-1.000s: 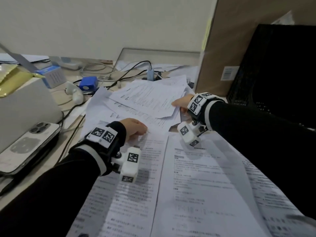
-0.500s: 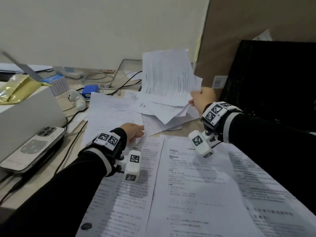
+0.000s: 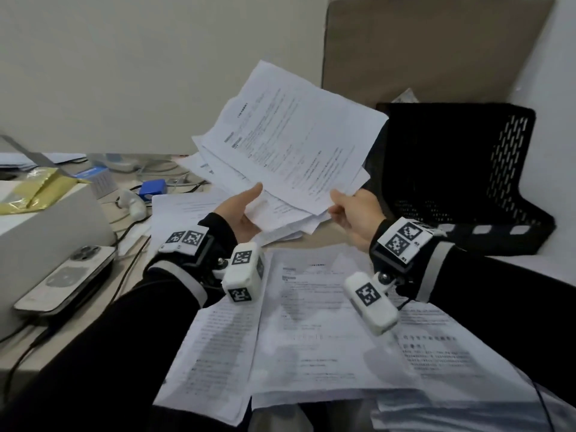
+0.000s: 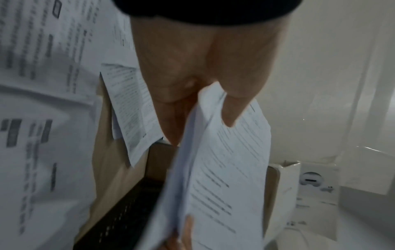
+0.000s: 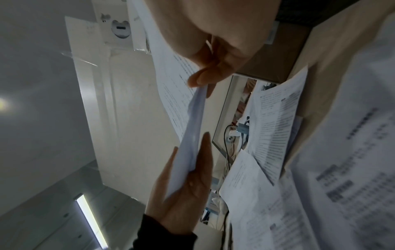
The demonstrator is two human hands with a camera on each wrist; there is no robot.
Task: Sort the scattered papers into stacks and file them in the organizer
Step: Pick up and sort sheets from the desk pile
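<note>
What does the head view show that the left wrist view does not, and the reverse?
Only the head view shows the phone, the blue box and the wrist markers. Only the left wrist view shows the left thumb pressed on top of the sheaf of papers, fingers beneath. Both show the left hand and right hand holding that sheaf, and the black organizer.

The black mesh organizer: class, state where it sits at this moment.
In the head view the black mesh organizer stands at the right, in front of a brown board, just behind the right hand holding the raised papers.
</note>
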